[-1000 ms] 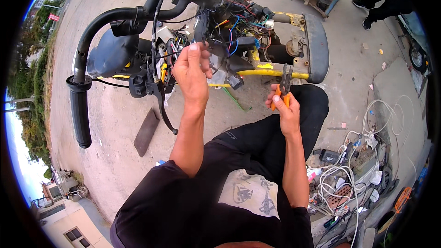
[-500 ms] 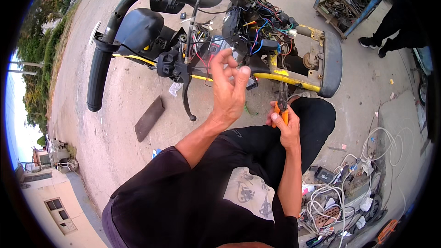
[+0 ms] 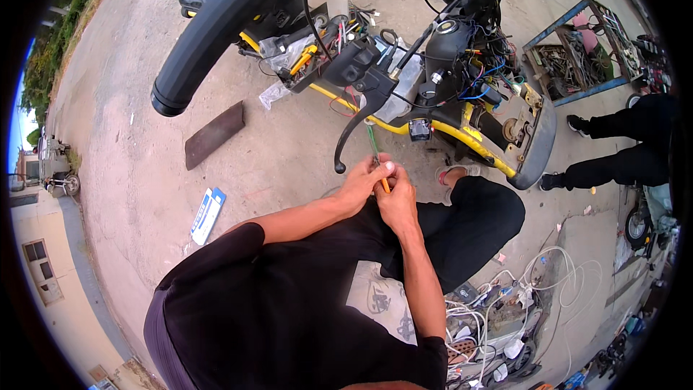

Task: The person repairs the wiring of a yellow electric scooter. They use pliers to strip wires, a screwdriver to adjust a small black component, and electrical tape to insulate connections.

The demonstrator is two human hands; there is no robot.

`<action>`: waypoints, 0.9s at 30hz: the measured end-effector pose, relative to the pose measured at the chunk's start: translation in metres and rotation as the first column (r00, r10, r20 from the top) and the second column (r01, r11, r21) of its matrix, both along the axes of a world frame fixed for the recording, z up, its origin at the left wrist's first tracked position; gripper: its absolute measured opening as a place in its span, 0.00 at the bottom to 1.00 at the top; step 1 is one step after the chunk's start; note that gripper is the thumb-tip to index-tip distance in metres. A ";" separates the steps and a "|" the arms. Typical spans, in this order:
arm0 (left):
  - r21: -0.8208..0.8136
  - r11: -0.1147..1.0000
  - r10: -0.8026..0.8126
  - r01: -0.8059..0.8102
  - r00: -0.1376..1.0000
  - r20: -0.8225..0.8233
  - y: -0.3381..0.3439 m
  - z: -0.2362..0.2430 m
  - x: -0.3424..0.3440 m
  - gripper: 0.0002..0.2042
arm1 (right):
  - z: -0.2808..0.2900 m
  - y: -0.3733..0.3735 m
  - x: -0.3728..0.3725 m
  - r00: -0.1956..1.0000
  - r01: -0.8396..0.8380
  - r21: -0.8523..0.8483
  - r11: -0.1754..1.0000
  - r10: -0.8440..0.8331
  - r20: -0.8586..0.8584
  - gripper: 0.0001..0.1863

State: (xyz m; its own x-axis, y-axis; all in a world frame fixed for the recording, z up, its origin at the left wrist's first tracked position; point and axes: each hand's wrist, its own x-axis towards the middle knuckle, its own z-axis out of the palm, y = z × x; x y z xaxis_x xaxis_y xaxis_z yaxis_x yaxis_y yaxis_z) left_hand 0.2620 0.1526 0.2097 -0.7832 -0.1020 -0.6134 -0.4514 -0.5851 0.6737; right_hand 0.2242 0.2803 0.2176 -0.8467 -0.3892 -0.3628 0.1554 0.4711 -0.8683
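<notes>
My left hand is closed at the orange-handled pliers, meeting my right hand; what its fingertips hold is hidden. My right hand grips the pliers, which are mostly covered by fingers. A thin green strand shows just beyond the hands. Above them is a partly dismantled scooter with a yellow frame, a black brake lever, tangled coloured wires and a black handlebar grip.
A metal rack of scrap parts stands at upper right. Another person's legs are at right. A dark board and blue-white strip lie on the ground. White cables and debris lie at lower right.
My left hand has come down from the wiring and joined my right hand at the pliers. The view has shifted, and the other person's legs appear lower in it.
</notes>
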 end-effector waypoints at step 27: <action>-0.924 0.337 -0.156 0.180 0.979 0.134 -0.208 -0.135 -0.080 0.19 | 0.005 0.020 0.008 0.995 0.081 -0.073 0.994 -0.084 -0.045 0.46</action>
